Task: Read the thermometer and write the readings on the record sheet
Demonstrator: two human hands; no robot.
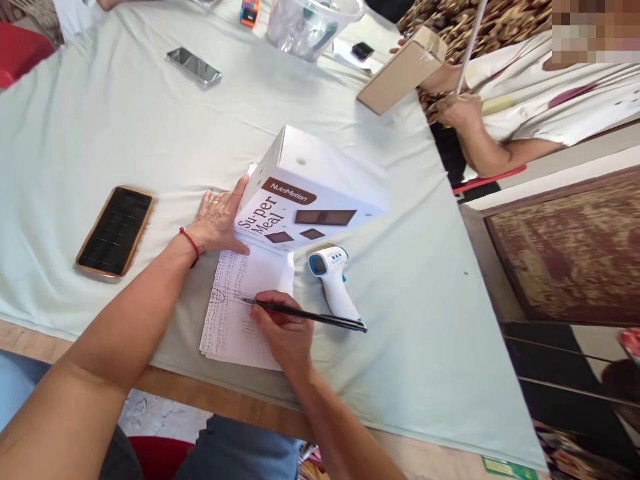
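My right hand [285,327] is closed around a black pen [310,313], its tip touching a stack of paper [270,343] with columns of handwriting and a circled entry. My left hand [215,217], with a ring and a red bracelet at the wrist, is spread against the left edge of a white NutriMotion "Su-per Meal" box [320,180]. Its thumb rests on the paper just below the box. The box stands over the upper part of the sheets and hides it. Close to the pen lies a white and blue infrared thermometer [335,277].
Left of my arm lies a phone [116,230] in a brown case; another phone [194,65] is farther back. A clear plastic tub [310,27] and an orange item [249,12] stand at the far side. Across the table, another person's hand [460,110] is near a cardboard box [400,73].
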